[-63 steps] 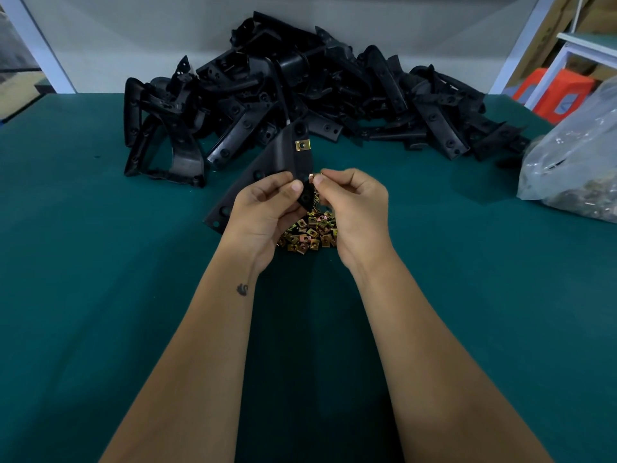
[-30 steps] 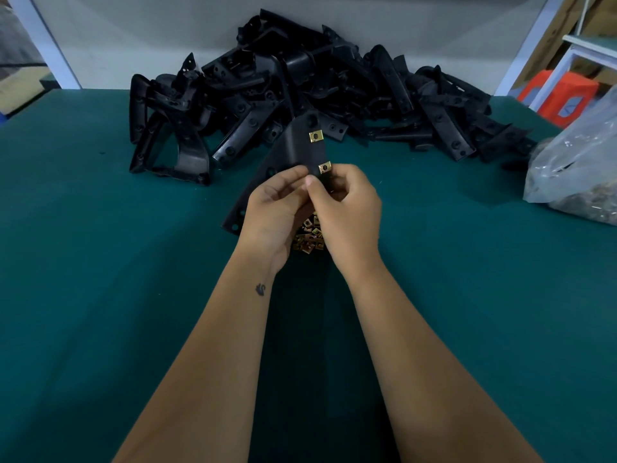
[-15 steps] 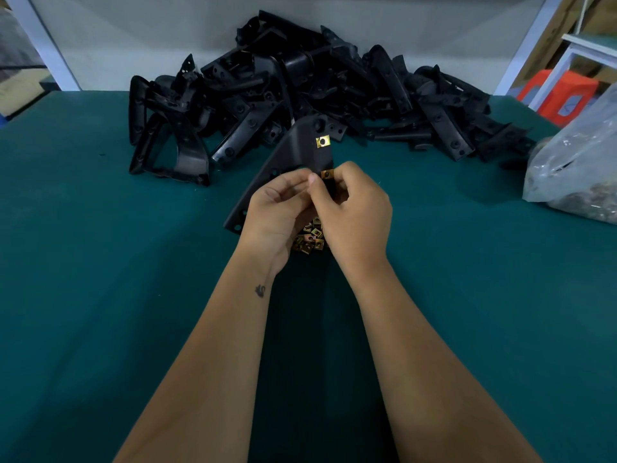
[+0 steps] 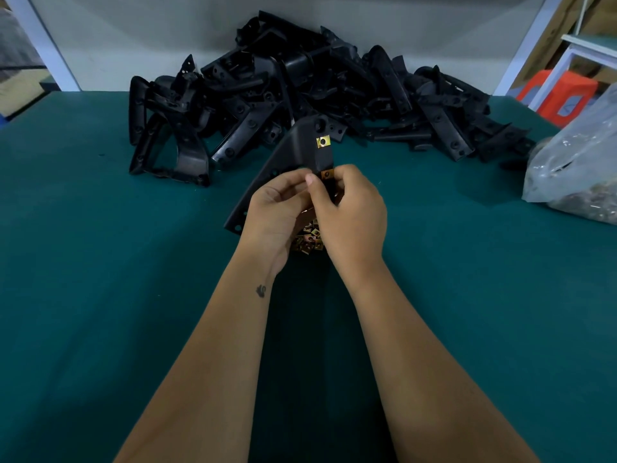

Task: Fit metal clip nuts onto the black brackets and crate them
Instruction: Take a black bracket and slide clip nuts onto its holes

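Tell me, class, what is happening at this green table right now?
A person is fitting small metal clips onto a black bracket. The left hand holds the bracket up, while the right hand presses a second clip onto its edge. One clip already sits higher on it. Loose clips lie under the hands, and a bracket pile waits behind. No crate shows.

A dark teal tabletop (image 4: 100,295) fills most of the view, its surface matte and evenly lit. Behind its far edge stands a pale grey wall (image 4: 133,35), with 1 white frame post (image 4: 50,51) slanting at the left and another (image 4: 524,48) at the right. Beyond the right post are wooden boards (image 4: 564,25), a white table frame (image 4: 574,55) and an orange plastic stool (image 4: 557,95).
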Demonstrator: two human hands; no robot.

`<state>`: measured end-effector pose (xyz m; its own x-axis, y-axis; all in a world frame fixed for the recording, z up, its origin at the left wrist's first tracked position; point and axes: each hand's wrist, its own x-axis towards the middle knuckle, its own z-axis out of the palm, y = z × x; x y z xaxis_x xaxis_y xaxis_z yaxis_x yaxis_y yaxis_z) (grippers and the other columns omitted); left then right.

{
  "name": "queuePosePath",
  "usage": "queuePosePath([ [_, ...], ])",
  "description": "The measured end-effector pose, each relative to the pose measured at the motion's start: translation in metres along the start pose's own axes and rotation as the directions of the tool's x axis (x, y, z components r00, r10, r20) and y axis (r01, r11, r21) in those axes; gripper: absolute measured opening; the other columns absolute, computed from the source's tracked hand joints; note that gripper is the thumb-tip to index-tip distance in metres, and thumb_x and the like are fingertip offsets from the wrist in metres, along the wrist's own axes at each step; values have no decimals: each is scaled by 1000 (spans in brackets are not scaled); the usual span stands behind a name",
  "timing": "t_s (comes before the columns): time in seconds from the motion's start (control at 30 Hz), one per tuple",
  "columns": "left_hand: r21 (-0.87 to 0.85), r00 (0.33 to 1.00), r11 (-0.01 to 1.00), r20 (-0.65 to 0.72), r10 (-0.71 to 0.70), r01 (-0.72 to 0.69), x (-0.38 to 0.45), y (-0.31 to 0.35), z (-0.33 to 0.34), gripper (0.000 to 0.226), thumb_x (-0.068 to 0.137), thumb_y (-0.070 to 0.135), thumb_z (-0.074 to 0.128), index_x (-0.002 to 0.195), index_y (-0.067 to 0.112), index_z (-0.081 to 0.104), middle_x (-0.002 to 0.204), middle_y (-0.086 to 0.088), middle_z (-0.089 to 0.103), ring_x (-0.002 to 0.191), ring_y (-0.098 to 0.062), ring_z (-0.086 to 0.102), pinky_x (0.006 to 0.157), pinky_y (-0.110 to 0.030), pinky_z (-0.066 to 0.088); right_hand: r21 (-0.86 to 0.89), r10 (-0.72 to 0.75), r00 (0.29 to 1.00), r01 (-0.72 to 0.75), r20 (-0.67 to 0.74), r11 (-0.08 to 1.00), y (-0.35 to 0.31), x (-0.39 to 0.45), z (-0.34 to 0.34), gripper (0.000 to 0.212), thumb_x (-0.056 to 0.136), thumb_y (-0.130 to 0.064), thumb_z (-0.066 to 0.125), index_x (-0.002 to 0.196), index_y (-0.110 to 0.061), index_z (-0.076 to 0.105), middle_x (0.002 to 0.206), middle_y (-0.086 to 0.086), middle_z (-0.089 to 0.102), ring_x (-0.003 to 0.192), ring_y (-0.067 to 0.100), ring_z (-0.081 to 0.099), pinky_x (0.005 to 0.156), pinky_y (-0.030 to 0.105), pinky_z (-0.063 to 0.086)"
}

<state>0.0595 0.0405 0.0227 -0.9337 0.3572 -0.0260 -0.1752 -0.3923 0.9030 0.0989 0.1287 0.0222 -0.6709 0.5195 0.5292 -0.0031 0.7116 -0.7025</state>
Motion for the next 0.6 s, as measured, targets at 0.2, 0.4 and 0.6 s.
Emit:
queuePosePath([
  [0.2,147,1000,989,10,11,-12,-2,0,2,25,93,-5,57,98,14,72,81,2,74,76,-10,70,68,-22,56,-16,31,999,-31,13,999,3,1,-1,33,95,-42,58,81,-12,64,75,-5,64,71,16,58,66,41,48],
  [0.4,284,991,955,-71,112,-88,-2,1,5,28,94,5,59,86,26,76,84,7,76,80,-8,71,70,-21,55,69,84,996,-86,29,994,2,1,-1,32,95,-39,60,81,-10,65,74,-3,65,71,18,59,66,42,48],
  [0.6,554,855,775,-201,478,-304,-9,0,7,24,89,12,54,89,27,73,86,10,71,87,-4,63,78,-15,48,314,158,987,-161,33,936,-3,0,1,28,91,-25,67,67,-17,56,61,-11,54,59,4,47,58,23,38],
])
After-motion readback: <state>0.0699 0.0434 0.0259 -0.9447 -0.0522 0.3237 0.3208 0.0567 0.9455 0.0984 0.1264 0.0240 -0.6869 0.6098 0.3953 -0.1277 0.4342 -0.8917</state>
